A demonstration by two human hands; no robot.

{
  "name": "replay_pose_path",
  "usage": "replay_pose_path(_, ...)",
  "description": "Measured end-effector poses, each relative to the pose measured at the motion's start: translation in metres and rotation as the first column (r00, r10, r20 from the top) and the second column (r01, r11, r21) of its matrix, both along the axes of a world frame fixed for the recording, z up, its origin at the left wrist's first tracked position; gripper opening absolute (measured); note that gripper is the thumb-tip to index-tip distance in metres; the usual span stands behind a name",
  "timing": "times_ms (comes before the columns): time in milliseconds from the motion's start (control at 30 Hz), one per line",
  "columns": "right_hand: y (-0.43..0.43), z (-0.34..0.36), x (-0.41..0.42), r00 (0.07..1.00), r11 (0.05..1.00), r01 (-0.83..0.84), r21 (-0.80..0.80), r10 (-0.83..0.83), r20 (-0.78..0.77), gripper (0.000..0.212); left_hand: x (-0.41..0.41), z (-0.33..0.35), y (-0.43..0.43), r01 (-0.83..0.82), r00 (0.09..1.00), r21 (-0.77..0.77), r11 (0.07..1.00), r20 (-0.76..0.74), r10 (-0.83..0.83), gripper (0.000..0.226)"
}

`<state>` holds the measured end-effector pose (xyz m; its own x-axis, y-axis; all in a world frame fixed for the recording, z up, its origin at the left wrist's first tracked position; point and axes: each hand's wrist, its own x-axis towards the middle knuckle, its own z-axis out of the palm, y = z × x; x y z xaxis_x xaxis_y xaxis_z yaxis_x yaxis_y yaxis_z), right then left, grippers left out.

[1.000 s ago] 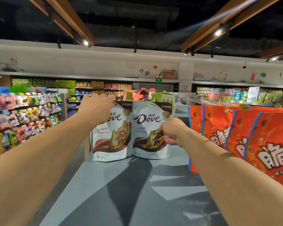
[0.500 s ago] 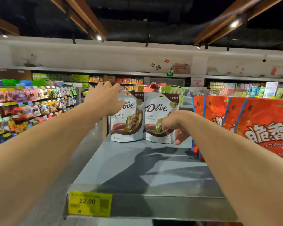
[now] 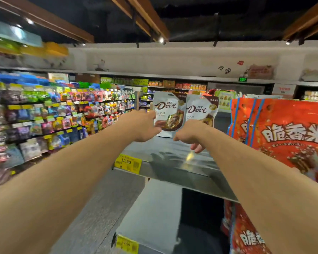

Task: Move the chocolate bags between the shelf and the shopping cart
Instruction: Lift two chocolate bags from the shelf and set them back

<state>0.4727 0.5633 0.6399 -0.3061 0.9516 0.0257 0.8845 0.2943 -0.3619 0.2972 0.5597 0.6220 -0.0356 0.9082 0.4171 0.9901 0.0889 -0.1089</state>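
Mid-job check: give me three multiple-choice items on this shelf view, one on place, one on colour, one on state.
1. Where are the left Dove bag and right Dove bag?
A. in a cart
B. on the grey shelf
C. on the floor

2. What colour is the 12.90 price tag?
A. white
B. blue
C. yellow

3. How do the two bags sit?
A. upright
B. lying flat
C. upside down

Answers:
1. B, they are at the shelf's back, left of the orange-red bags.
2. C, the tag on the shelf edge is yellow.
3. A, the logos read right way up.
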Motion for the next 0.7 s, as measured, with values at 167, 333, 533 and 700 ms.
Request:
replay_pose_path(167,-0.044,-0.006,-0.012,0.992,0.991,-0.128,0.033,0.128,0.011,0.040,-0.003,-0.010,-0.059,-0.089,0.993,-0.058,0.994,0.066,0.093,0.055)
replay_pose_path(333,-0.085,-0.011,-0.041,0.965,0.965,-0.260,0.017,0.260,0.023,0.042,-0.025,-0.019,-0.119,-0.208,0.974,-0.072,0.975,0.071,0.213,0.050)
replay_pose_path(533,-0.133,-0.032,-0.104,0.935,0.933,-0.353,-0.071,0.351,-0.047,0.041,-0.069,-0.032,-0.202,-0.362,0.927,-0.122,0.924,0.062,0.371,0.053)
replay_pose_path(700,-0.187,-0.059,-0.165,0.893,0.885,-0.449,-0.125,0.445,-0.062,0.041,-0.114,-0.059,-0.279,-0.447,0.880,-0.161,0.880,0.098,0.465,0.050)
